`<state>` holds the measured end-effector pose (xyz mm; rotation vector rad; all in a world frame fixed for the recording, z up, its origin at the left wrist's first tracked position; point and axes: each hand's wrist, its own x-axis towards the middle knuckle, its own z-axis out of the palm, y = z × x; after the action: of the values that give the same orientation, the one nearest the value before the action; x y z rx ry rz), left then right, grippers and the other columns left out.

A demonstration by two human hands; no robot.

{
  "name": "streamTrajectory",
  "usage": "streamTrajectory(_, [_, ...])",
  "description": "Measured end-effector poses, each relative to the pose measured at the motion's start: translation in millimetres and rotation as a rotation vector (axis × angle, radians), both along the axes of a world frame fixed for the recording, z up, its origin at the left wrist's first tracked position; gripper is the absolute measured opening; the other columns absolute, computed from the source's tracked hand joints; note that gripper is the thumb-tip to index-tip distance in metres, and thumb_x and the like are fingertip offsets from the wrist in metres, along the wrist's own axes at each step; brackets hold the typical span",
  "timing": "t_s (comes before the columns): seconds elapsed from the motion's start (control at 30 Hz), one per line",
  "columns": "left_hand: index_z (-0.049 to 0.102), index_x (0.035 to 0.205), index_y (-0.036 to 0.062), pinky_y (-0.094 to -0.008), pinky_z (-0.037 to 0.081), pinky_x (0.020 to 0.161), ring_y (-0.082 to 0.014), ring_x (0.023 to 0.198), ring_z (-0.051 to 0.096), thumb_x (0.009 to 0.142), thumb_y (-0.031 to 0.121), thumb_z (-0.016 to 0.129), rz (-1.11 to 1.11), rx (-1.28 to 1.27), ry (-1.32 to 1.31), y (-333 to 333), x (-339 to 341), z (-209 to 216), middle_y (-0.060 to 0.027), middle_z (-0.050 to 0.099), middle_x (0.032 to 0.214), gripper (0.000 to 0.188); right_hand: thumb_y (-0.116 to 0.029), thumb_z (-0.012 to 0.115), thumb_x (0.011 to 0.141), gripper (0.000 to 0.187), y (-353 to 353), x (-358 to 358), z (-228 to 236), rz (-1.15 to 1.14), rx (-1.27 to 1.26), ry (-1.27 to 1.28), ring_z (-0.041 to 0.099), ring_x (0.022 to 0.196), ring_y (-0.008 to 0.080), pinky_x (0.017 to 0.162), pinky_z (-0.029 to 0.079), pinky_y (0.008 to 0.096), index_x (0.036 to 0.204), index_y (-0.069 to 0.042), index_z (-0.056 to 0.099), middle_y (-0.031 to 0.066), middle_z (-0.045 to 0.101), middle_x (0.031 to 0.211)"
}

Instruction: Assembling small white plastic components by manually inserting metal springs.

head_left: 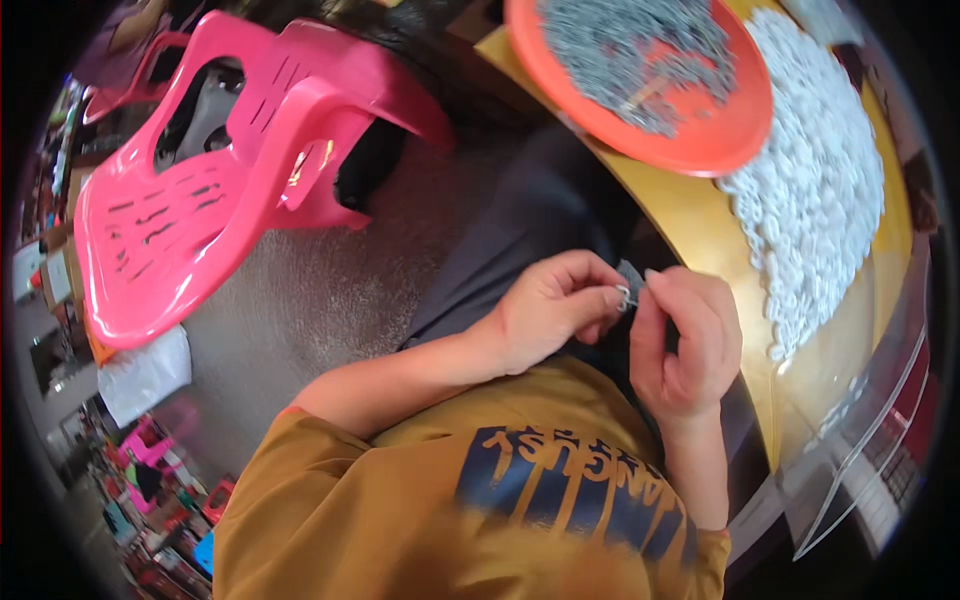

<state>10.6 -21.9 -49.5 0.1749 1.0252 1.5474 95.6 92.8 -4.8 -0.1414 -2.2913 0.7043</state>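
Observation:
Close together in front of my body, my left hand [553, 308] and my right hand [690, 335] work with fingertips nearly meeting. Between left thumb and forefinger I pinch a small white curved piece [623, 297], like a ring or hook. My right thumb and forefinger are pressed together beside it; what they hold is too small to make out. An orange-red round tray [715, 148] on the table carries many small grey pieces [625, 55]. A large pile of white looped pieces [815, 190] lies beside the tray.
The yellow table [690, 225] runs along my right, its edge close to my right hand. A pink plastic chair [250, 190] stands on the floor [320, 285] at the left. A white bag [145, 375] lies below it. Blurred clutter fills the far left.

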Motion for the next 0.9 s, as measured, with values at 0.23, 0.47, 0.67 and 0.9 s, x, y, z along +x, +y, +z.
streamTrajectory(0.23, [0.054, 0.093, 0.0028, -0.0184, 0.042, 0.055, -0.0057, 0.062, 0.049, 0.085, 0.013, 0.056, -0.018, 0.023, -0.091, -20, -9, 1, -0.0006, 0.056, 0.077, 0.013, 0.004, 0.063, 0.069, 0.035, -17, -27, 13, -0.013, 0.091, -0.198, 0.053, 0.059, 0.0217, 0.054, 0.042, 0.0292, 0.103, 0.0, 0.055, 0.0092, 0.056, 0.072])
streamTrajectory(0.47, [0.052, 0.089, 0.0027, -0.0192, 0.041, 0.054, -0.0065, 0.06, 0.048, 0.085, 0.015, 0.056, -0.057, 0.064, -0.086, -26, -11, -3, -0.0012, 0.055, 0.077, 0.013, -0.007, 0.063, 0.074, 0.044, -18, -67, 1, -0.205, 0.397, -0.422, 0.052, 0.054, 0.0214, 0.051, 0.041, 0.0315, 0.116, -0.003, 0.052, 0.0066, 0.056, 0.064])
streamTrajectory(0.67, [0.052, 0.088, 0.0026, -0.0193, 0.041, 0.054, -0.0069, 0.06, 0.048, 0.085, 0.012, 0.053, -0.064, 0.073, -0.113, -26, -14, -5, -0.0014, 0.055, 0.076, 0.01, -0.013, 0.062, 0.076, 0.042, -17, -76, -3, -0.301, 0.536, -0.481, 0.054, 0.05, 0.0199, 0.048, 0.043, 0.0316, 0.116, -0.008, 0.053, 0.0045, 0.057, 0.062])
streamTrajectory(0.9, [0.052, 0.089, 0.002, -0.0194, 0.04, 0.054, -0.0066, 0.06, 0.047, 0.085, 0.012, 0.055, -0.056, 0.056, -0.146, -26, -17, -5, -0.0015, 0.054, 0.076, 0.012, -0.016, 0.063, 0.077, 0.034, -17, -80, -2, -0.349, 0.55, -0.548, 0.056, 0.051, 0.019, 0.048, 0.044, 0.0303, 0.11, -0.011, 0.057, 0.0039, 0.06, 0.066])
